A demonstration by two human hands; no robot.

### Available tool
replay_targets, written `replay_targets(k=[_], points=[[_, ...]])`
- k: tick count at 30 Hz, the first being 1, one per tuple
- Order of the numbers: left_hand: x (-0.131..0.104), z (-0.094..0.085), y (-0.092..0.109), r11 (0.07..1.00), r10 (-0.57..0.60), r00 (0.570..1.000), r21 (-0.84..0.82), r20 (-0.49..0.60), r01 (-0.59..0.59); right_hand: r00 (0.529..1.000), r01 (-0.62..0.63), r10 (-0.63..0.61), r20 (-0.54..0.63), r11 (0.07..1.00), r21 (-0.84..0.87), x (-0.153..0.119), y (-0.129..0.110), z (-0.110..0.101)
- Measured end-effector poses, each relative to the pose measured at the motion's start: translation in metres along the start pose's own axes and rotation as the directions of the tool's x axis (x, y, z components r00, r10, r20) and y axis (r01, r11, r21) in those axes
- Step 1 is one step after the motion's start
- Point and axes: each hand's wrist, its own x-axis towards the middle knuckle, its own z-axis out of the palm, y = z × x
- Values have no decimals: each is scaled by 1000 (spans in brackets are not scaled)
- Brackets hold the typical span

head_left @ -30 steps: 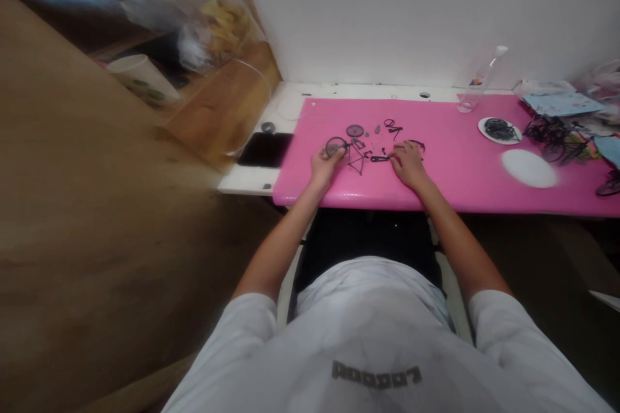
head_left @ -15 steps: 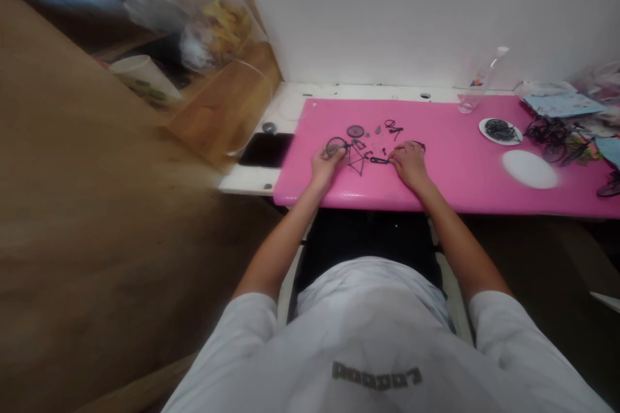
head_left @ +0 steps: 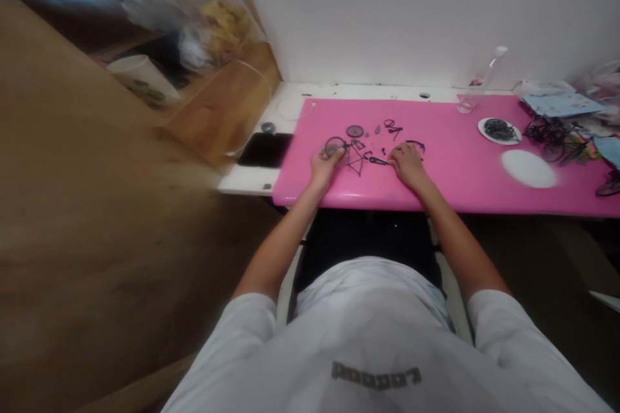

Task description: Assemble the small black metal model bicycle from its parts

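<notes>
On the pink mat [head_left: 339, 188], my left hand [head_left: 326, 165] is closed on the wheel of a small black bicycle frame [head_left: 355, 161]. My right hand [head_left: 407, 164] rests to the right of it, its fingertips at the end of a black tool-like piece [head_left: 376, 161]; what its fingers hold, if anything, is too small to make out. Above the frame lie a loose wheel [head_left: 355, 131] and several small dark parts [head_left: 393, 129]. A curved black part [head_left: 417, 144] lies just beyond my right hand.
A black phone [head_left: 264, 150] lies left of the mat. Toward the right are a white plate of black parts [head_left: 514, 135], a white disc [head_left: 529, 169], a clear bottle [head_left: 479, 84] and a heap of black pieces [head_left: 552, 142] beside blue packets [head_left: 564, 104].
My right hand has shifted very slightly, and more of the curved black part beyond it shows. My left hand keeps its hold on the wheel.
</notes>
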Motion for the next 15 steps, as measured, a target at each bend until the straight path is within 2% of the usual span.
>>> replay_targets(k=[10, 15], points=[[0, 0, -1, 1000, -9, 1000, 0, -12, 9, 1000, 10, -10, 1, 993, 122, 6, 12, 9], [0, -1, -2, 1000, -4, 1000, 4, -11, 4, 1000, 20, -19, -9, 993, 114, 5, 15, 10]])
